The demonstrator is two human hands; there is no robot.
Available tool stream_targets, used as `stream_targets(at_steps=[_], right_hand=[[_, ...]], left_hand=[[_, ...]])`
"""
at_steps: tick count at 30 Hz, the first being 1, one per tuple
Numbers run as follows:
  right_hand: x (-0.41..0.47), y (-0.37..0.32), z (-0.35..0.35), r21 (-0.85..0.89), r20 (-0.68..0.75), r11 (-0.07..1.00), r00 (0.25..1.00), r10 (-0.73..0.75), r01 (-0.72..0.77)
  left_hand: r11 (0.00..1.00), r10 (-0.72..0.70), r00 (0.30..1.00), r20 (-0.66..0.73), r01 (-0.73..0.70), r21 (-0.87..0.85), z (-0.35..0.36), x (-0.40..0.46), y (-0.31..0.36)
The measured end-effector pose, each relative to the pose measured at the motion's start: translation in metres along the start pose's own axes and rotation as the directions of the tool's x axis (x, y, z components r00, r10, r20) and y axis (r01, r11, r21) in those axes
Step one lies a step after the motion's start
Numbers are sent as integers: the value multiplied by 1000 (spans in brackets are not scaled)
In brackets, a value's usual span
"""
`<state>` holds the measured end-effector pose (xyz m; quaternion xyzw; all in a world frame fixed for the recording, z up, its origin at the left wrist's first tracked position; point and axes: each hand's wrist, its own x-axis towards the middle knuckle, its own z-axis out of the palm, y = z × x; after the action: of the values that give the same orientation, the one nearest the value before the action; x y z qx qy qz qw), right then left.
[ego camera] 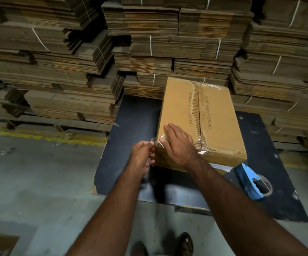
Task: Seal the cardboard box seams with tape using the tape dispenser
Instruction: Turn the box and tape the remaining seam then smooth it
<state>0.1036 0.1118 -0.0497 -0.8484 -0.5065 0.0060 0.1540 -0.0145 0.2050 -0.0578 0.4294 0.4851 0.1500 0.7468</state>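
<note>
From the head camera, looking down: the cardboard box (201,122) lies on a dark board (134,115) set on the floor, its far end up against stacks of flattened cartons (168,43) tied with white string. The centre seam (198,111) runs away from the person, and clear tape already glints along it, wrinkled at the far edge and again at the near right corner, so that long seam looks covered.

The work in hand is at the near left corner. The left hand (143,154) has its fingers curled, pinching a loose end of clear tape (156,143) just off the box's edge. The right hand (179,143) lies flat on the top panel beside it, fingers straight and spread, pressing the tape down where it folds over the corner; it grips nothing.

The tape dispenser (251,182), blue, lies on the board to the right of the box, near its front corner, touched by neither hand. I would judge the strip to be cut already and this to be the smoothing stage of a cross strip along the near edge.

What is left: pressing this end onto the side wall, and possibly the far edge seam. Whether the underside is taped I cannot tell.
</note>
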Motion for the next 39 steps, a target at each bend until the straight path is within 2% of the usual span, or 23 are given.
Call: stream_targets(at_steps=[3, 10, 12, 14, 16, 17, 19, 22, 24, 26, 30, 33, 35, 37, 39], right_hand=[[0, 0, 2, -69, 12, 998, 1000, -6, 7], [1, -4, 8, -218, 18, 976, 1000, -4, 8], [0, -6, 8, -261, 17, 965, 1000, -3, 8], [0, -7, 8, -274, 39, 962, 999, 0, 11], [1, -7, 9, -283, 41, 959, 999, 7, 5], [1, -7, 8, -281, 36, 960, 999, 11, 0], [1, -5, 8, -276, 25, 961, 1000, 4, 3], [0, -4, 11, -279, 18, 960, 1000, -11, 15], [1, -5, 11, -274, 14, 962, 1000, -7, 11], [1, -5, 10, -264, 12, 964, 1000, -14, 17], [0, 1, 11, -263, 51, 964, 998, -26, 38], [0, -2, 14, -273, 56, 961, 998, -30, 45], [1, -3, 14, -260, 47, 965, 998, -28, 40], [1, -1, 11, -234, 31, 972, 999, -30, 36], [2, 2, 6, -191, 37, 979, 997, -70, 76]], left_hand=[[993, 92, 995, -44, -88, 74, 3, 8, 0], [962, 170, 968, -182, -123, 245, 15, 24, -10], [936, 236, 936, -259, -148, 318, 16, 21, -6], [896, 380, 871, -312, -263, 358, 16, 12, -6], [875, 469, 850, -240, -408, 262, 20, -1, -11], [879, 470, 866, -171, -443, 175, 23, -7, -15], [917, 399, 916, -43, -399, -6, 30, -17, -21], [951, 290, 957, 12, -286, -121, 33, -19, -15], [972, 233, 970, 72, -233, -10, 30, -13, -6], [977, 197, 978, 76, -202, 70, 24, -6, -5], [942, 325, 942, 82, -331, 64, 21, -10, -26], [927, 363, 927, 91, -369, 59, 30, -19, -34], [939, 325, 940, 99, -334, 85, 33, -12, -24], [965, 224, 966, 130, -239, 109, 30, -6, -10], [944, 217, 962, 164, -250, 216, 24, -2, -2]])
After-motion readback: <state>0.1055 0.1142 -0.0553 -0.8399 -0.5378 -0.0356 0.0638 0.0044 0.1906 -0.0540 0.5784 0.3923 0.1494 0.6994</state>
